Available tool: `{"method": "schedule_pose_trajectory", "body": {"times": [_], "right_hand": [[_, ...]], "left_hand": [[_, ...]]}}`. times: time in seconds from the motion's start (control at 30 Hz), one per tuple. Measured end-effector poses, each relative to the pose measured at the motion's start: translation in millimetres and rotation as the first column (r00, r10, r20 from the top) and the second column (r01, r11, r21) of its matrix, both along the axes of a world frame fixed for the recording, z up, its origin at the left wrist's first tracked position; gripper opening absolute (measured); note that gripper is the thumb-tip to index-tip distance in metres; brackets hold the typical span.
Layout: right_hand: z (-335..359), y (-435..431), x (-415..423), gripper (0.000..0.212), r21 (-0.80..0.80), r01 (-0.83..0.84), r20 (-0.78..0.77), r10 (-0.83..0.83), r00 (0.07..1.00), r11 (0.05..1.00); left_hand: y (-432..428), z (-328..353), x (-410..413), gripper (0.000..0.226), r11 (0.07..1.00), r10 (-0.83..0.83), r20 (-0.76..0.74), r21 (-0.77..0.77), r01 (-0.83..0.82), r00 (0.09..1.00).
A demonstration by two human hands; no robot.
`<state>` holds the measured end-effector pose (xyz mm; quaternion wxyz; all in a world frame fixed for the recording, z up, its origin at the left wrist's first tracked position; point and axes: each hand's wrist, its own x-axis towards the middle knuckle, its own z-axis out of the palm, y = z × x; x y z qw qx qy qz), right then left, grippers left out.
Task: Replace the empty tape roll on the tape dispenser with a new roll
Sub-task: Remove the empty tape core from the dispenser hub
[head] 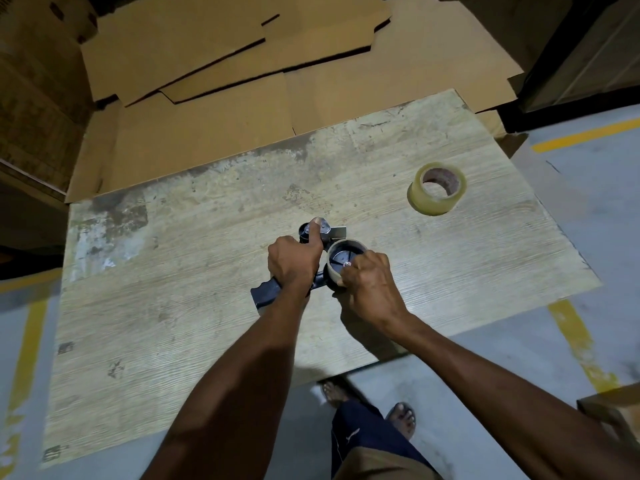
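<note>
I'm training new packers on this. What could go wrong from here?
The left hand holds the dispenser with its thumb up beside the metal plate at the front; a slip during the tug might nick it. The right hand pinches the empty core at one side only, so it may tilt and jam. The new roll lies well off to the right, so one hand must let go to fetch it.

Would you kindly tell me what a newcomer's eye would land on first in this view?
First, the two hands at the middle of the worn table: the left hand grips the dark tape dispenser, and the right hand holds the empty roll mounted on it. Next, the full clear tape roll lying flat alone near the table's far right corner, and the flat cardboard sheets piled beyond the table.
</note>
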<state>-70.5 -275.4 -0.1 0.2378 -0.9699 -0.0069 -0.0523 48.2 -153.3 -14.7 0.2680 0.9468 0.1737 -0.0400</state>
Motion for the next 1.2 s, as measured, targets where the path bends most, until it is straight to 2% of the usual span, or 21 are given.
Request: {"method": "schedule_pose_trajectory", "body": {"times": [0.13, 0.23, 0.37, 0.47, 0.53, 0.57, 0.67, 0.73, 0.8, 0.97, 1.1, 1.2], "right_hand": [[-1, -3, 1, 0.03, 0.021, -0.003, 0.044, 0.002, 0.999, 1.0], [3, -6, 5, 0.016, 0.049, -0.041, 0.085, 0.037, 0.996, 0.998], [9, -17, 7, 0.022, 0.038, -0.111, 0.014, 0.111, 0.994, 0.993], [15, -33, 16, 0.007, 0.131, -0.006, 0.033, 0.002, 0.999, 0.991], [20, -40, 29, 0.009, 0.153, 0.114, 0.061, -0.125, 0.99, 0.982], [21, -43, 36, 0.015, 0.133, 0.16, 0.037, -0.166, 0.985, 0.978], [19, -48, 54, 0.032, 0.098, 0.235, -0.166, -0.217, 0.962, 0.967], [17, -44, 59, 0.024, 0.125, 0.24, -0.201, -0.213, 0.956, 0.963], [13, -39, 58, 0.017, 0.07, 0.209, -0.144, -0.198, 0.97, 0.975], [1, -29, 45, 0.017, -0.012, 0.161, 0.034, -0.16, 0.987, 0.987], [-8, -27, 39, 0.021, 0.014, 0.164, 0.12, -0.165, 0.979, 0.986], [-8, -24, 38, 0.02, 0.097, 0.22, 0.129, -0.232, 0.964, 0.971]], "left_hand": [[-1, 1, -1, 0.084, 1.0, -0.004, 0.021, 0.01, 0.003, 1.0], [1, -2, 3, 0.086, 1.0, -0.003, -0.005, 0.022, 0.003, 1.0], [-1, 0, 2, 0.087, 1.0, -0.01, 0.01, 0.026, 0.01, 1.0], [-2, 3, -1, 0.084, 0.999, -0.032, -0.011, 0.043, 0.033, 0.999], [-1, 4, 0, 0.087, 0.999, -0.037, -0.005, 0.037, 0.038, 0.999], [-1, 4, 0, 0.087, 0.999, -0.034, -0.005, 0.03, 0.034, 0.999], [-1, 5, -1, 0.088, 1.0, -0.026, -0.005, 0.008, 0.026, 1.0], [-1, 4, 0, 0.089, 1.0, -0.02, -0.005, 0.014, 0.02, 1.0], [-1, 3, 0, 0.089, 1.0, -0.02, -0.007, 0.019, 0.02, 1.0], [-2, 2, 1, 0.085, 0.999, -0.018, -0.011, 0.026, 0.019, 1.0], [-2, 1, 1, 0.083, 1.0, -0.007, 0.0, 0.022, 0.007, 1.0], [-1, -2, 2, 0.085, 1.0, -0.006, 0.0, 0.014, 0.006, 1.0]]}}
